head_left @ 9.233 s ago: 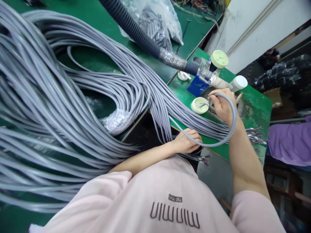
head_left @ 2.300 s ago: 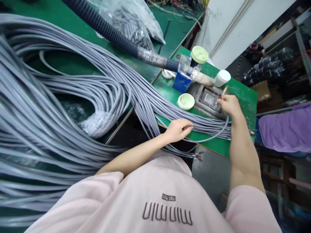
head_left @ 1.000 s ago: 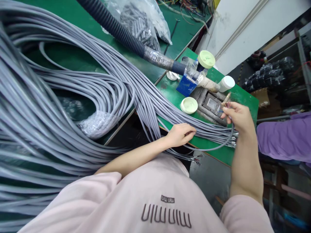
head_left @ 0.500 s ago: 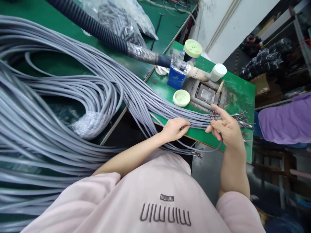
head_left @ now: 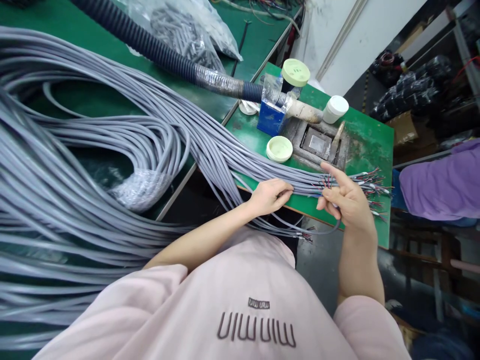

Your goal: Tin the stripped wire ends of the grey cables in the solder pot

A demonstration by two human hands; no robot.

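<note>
A thick bundle of grey cables (head_left: 258, 165) runs across to the right, its stripped ends fanning into thin coloured wires (head_left: 375, 187). My right hand (head_left: 347, 200) pinches the end of one grey cable (head_left: 333, 229) between thumb and curled fingers, index finger stretched out. Fine red and dark wires (head_left: 327, 182) stick up from that grip; the cable bends down below the hand and back to the left. At the bundle's near edge, my left hand (head_left: 270, 196) is closed, fingertips against the cables; what they hold is hidden. Several other cable ends (head_left: 305, 235) hang below the board's edge.
Beyond the cables lies a solder pot (head_left: 318, 142) with a scraper (head_left: 337, 140) across it. A ribbed hose (head_left: 225, 82), a blue box (head_left: 270, 117), a shallow lid (head_left: 279, 149) and a white jar (head_left: 335, 109) surround it. A person's purple sleeve (head_left: 438, 190) shows at right.
My right hand has shifted very slightly left with the cable end in its pinch. My left hand stays almost where it was, and the view moves a little.
</note>
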